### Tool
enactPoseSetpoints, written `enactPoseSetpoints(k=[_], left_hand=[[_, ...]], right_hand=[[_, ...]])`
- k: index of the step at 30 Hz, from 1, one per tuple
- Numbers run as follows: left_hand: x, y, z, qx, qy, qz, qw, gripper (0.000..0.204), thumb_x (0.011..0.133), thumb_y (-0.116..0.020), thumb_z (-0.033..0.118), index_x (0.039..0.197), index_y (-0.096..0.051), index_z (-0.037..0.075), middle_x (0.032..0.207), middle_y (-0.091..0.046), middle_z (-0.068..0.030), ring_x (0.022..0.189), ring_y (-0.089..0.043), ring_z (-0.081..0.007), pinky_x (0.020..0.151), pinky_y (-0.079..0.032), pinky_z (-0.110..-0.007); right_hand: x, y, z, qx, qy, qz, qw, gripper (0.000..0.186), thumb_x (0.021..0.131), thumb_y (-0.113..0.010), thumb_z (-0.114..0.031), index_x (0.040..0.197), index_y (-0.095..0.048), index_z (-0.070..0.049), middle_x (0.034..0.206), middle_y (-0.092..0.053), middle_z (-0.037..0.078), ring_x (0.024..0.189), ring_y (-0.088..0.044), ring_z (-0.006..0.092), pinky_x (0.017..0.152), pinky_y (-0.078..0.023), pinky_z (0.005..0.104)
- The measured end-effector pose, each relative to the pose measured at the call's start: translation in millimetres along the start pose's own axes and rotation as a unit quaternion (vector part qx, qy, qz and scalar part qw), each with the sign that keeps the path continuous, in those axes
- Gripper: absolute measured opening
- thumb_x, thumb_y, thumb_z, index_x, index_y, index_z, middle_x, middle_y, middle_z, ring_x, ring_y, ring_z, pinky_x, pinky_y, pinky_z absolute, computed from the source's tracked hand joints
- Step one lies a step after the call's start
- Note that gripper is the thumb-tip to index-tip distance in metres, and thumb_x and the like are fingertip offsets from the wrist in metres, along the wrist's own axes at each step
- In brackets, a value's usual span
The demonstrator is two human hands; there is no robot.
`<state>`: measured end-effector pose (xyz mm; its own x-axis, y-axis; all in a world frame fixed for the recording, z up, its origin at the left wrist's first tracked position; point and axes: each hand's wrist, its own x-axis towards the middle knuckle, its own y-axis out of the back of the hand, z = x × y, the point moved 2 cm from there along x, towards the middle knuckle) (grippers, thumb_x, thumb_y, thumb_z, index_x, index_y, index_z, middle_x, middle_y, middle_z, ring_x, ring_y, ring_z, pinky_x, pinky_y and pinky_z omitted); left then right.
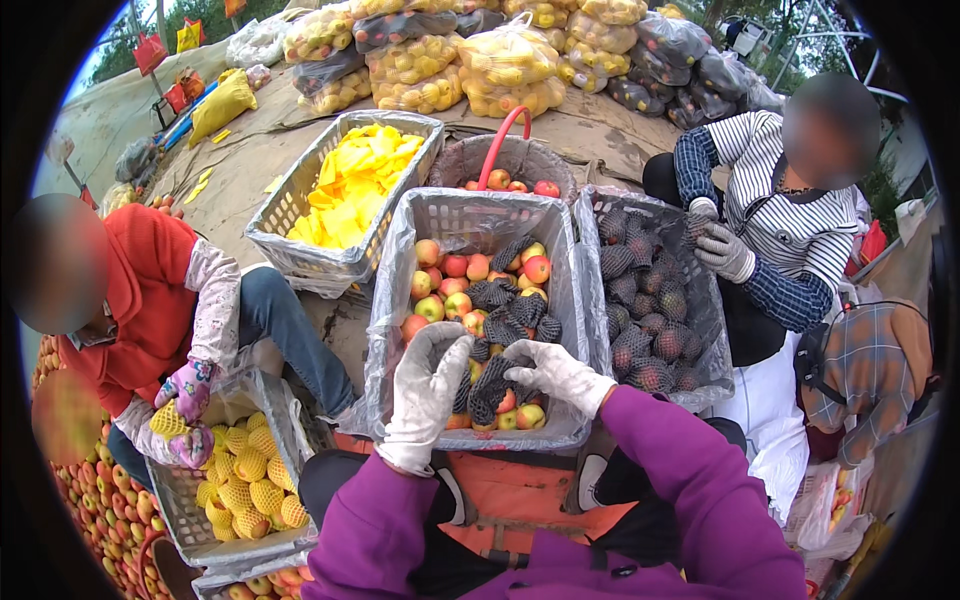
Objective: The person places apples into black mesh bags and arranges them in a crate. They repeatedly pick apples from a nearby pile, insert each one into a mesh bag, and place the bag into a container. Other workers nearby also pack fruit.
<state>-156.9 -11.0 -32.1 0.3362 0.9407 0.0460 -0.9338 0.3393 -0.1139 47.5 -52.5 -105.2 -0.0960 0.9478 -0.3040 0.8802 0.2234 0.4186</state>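
- Net (487, 393): was over apples (454, 304) in crate (500, 437); was pinched at upper end in fingers of right hand (558, 374), likely for control.
- Left hand (425, 395): had fingers curled open, gripping nothing visible.
- Crate: stood close in front, presumably for easy reach.

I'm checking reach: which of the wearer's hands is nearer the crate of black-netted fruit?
Right. The right hand is just left of the crate of black-netted fruit, over the right side of the middle crate; the left hand is farther left, over that crate's left side.
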Motion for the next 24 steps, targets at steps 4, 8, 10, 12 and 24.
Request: enactPoseSetpoints(k=[4,8,10,12,24], left_hand=[[-7,-10,-10,0.046,0.0,-0.043,0.998,0.032,0.089,-0.063,0.012,0.116,-0.054,-0.002,0.106,-0.062,-0.0103,0.097,-0.06,-0.0148,0.086,-0.047,-0.028],[-13,-15,5,-0.049,0.052,-0.109,0.992,0.033,0.094,-0.057,0.018,0.122,-0.054,0.0,0.113,-0.06,-0.0073,0.105,-0.055,-0.0135,0.094,-0.043,-0.027],[-18,-23,12,-0.112,0.081,-0.165,0.977,0.037,0.094,-0.056,0.019,0.126,-0.053,0.0,0.12,-0.058,-0.0048,0.109,-0.053,-0.0131,0.096,-0.041,-0.027],[-26,-32,17,-0.056,0.029,-0.177,0.982,0.038,0.094,-0.057,0.018,0.127,-0.052,0.0,0.122,-0.056,-0.0047,0.111,-0.052,-0.0127,0.097,-0.04,-0.026],[-22,-43,3,-0.051,0.083,-0.106,0.99,0.021,0.085,-0.067,0.008,0.103,-0.058,0.001,0.091,-0.063,-0.0038,0.077,-0.06,-0.0081,0.066,-0.049,-0.021]], right_hand=[[-32,22,-45,0.186,0.054,0.025,0.981,0.039,0.084,-0.071,-0.015,0.117,-0.055,-0.005,0.098,-0.059,0.003,0.092,-0.055,0.0092,0.076,-0.048,0.026],[-53,25,-62,0.338,0.161,0.026,0.927,0.033,0.086,-0.068,-0.008,0.117,-0.055,-0.007,0.104,-0.06,0.001,0.096,-0.056,0.0086,0.078,-0.048,0.0239],[-60,23,-65,0.3,0.172,0.025,0.938,0.032,0.086,-0.067,-0.007,0.116,-0.057,-0.006,0.107,-0.061,0.0,0.098,-0.057,0.009,0.082,-0.048,0.0246],[-59,13,-61,0.274,0.177,0.095,0.941,0.024,0.087,-0.066,-0.008,0.111,-0.061,-0.004,0.105,-0.062,0.001,0.1,-0.057,0.0104,0.087,-0.047,0.0273],[-57,14,-55,0.173,0.237,0.213,0.932,0.019,0.086,-0.062,-0.004,0.105,-0.059,-0.004,0.102,-0.062,0.004,0.096,-0.057,0.0138,0.088,-0.045,0.0284]])
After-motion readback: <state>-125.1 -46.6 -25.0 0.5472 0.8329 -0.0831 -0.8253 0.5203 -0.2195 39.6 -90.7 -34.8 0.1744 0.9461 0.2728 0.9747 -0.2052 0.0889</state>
